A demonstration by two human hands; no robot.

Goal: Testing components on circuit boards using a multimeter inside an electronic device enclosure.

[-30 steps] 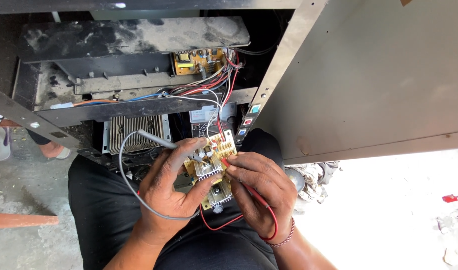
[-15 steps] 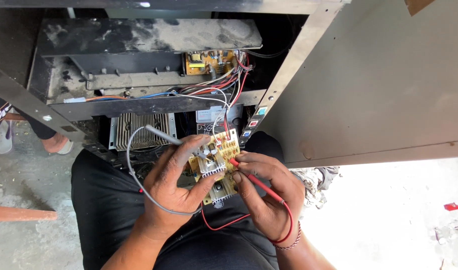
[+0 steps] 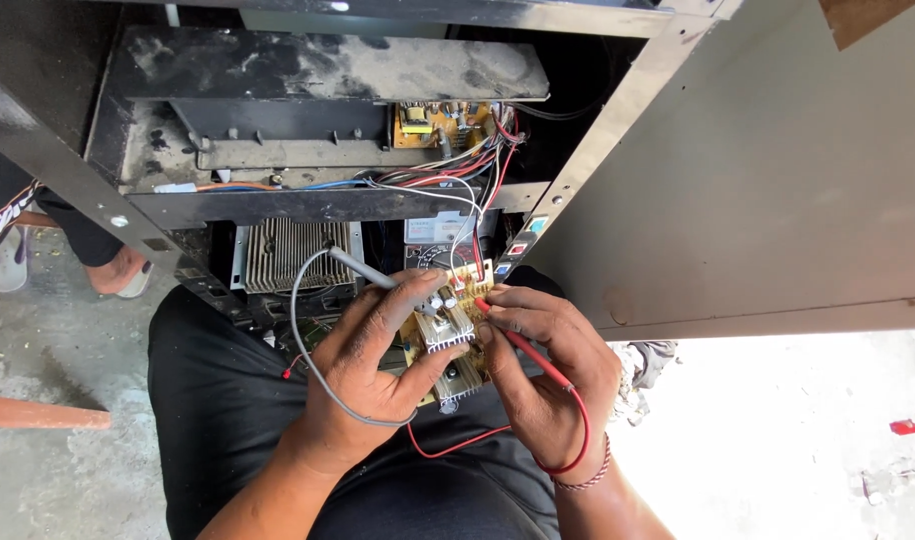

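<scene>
Circuit board (image 3: 448, 335) before cabinet (image 3: 308, 130) (on lap).

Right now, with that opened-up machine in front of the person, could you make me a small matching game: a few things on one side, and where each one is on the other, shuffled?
Things:
1. grey probe
2. red probe
3. small circuit board
4. finned metal block

Places:
A. between both hands, over the lap
B. in the right hand
C. inside the open cabinet, low on its left
D. in the left hand

Pairs: 1-D, 2-B, 3-A, 4-C
</scene>
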